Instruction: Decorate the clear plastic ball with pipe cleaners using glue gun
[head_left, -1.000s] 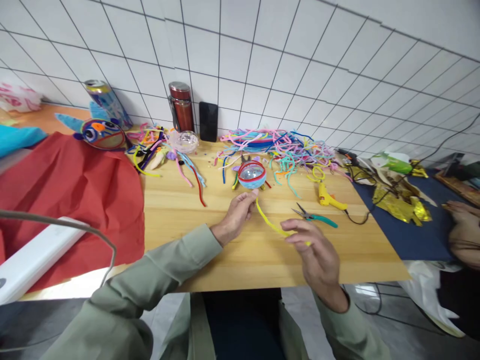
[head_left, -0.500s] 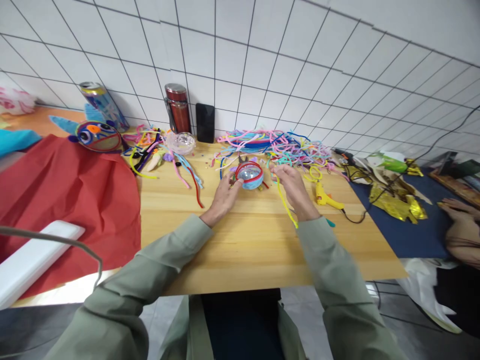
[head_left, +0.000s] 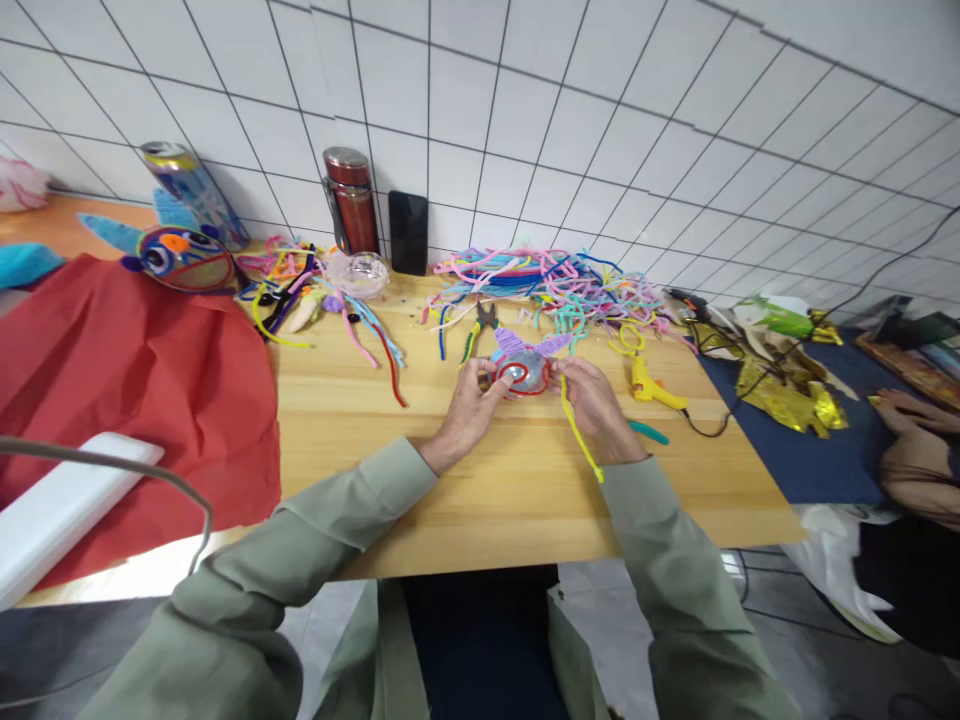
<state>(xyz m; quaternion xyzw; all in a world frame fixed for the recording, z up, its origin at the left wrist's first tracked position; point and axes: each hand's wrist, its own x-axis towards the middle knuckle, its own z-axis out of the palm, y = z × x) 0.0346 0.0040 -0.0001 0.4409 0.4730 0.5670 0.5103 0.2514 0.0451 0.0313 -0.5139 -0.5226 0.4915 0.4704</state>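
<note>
Between hands [head_left: 469,408] [head_left: 591,398], partly hidden dome [head_left: 531,372]

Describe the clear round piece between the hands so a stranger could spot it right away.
Find the wooden table, then the left hand and right hand over its middle. Between them is a clear round piece. Unlike the clear bowl near the thermos, it has red trim and two purple ears spread in a V.

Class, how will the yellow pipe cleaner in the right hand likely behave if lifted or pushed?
The yellow pipe cleaner is probably light, being so thin. It likely bends easily and keeps the bend, since strands in the pile lie looped. It seems unlikely to roll far, as its free end curves.
</note>
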